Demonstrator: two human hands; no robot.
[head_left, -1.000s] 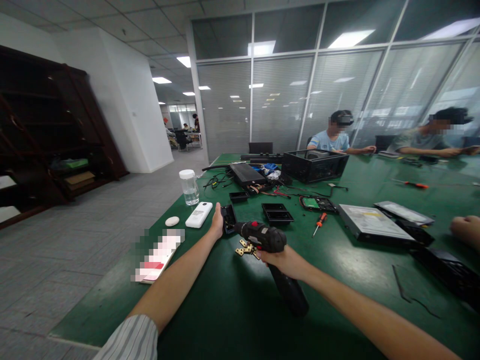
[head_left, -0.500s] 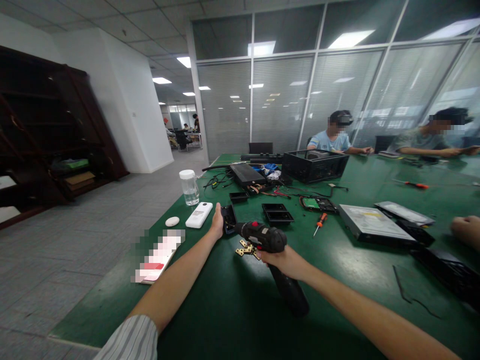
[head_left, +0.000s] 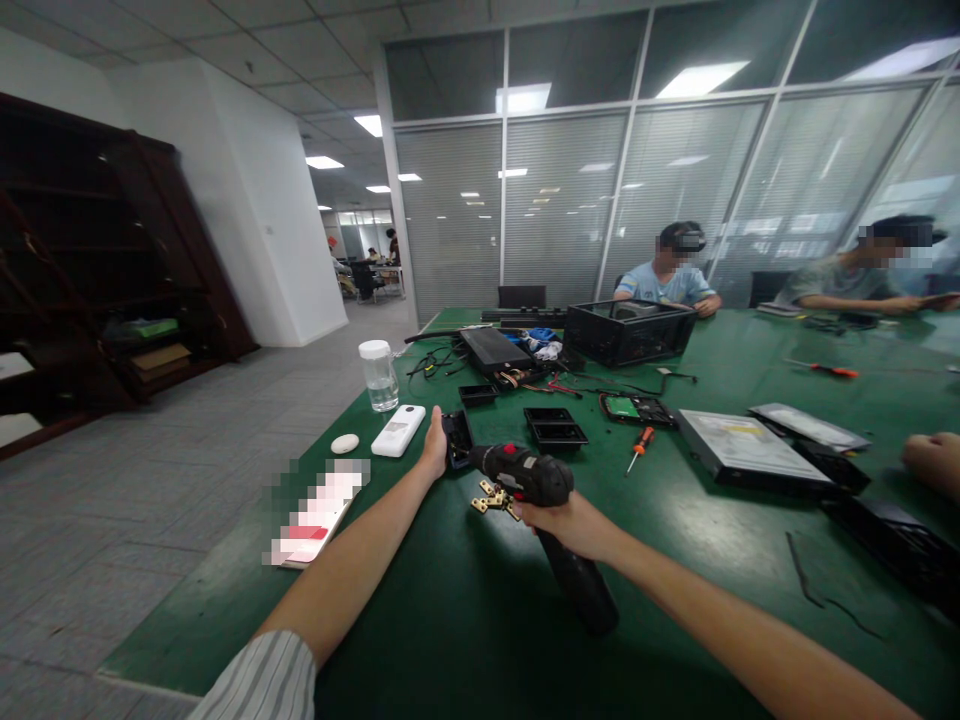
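Observation:
My left hand (head_left: pixel 435 447) grips the left side of a small black plastic case (head_left: pixel 457 440), holding it tilted up on the table. A black cordless drill (head_left: pixel 529 472) lies in my right hand (head_left: pixel 566 522), whose fingers wrap round the grip below the body. The drill's nose points left and meets the case's right edge; the tip is hidden against it. Under the drill, several small brass-coloured metal pieces (head_left: pixel 489 498) sit in a heap by my right fingertips. Beyond the drill rests another black plastic tray (head_left: pixel 555 427) with two compartments.
Left of my arm are a white power bank (head_left: pixel 398 430), a round white case (head_left: pixel 345 443), a phone (head_left: pixel 319 520) and a lidded water jar (head_left: pixel 379 375). To the right lie an orange screwdriver (head_left: pixel 641 448) and an optical drive (head_left: pixel 750 445). Behind stands a black computer chassis (head_left: pixel 630 330).
My hands, the drill and the black case keep their places. Across the table, a co-worker in light blue has drawn a forearm and hand back toward the body.

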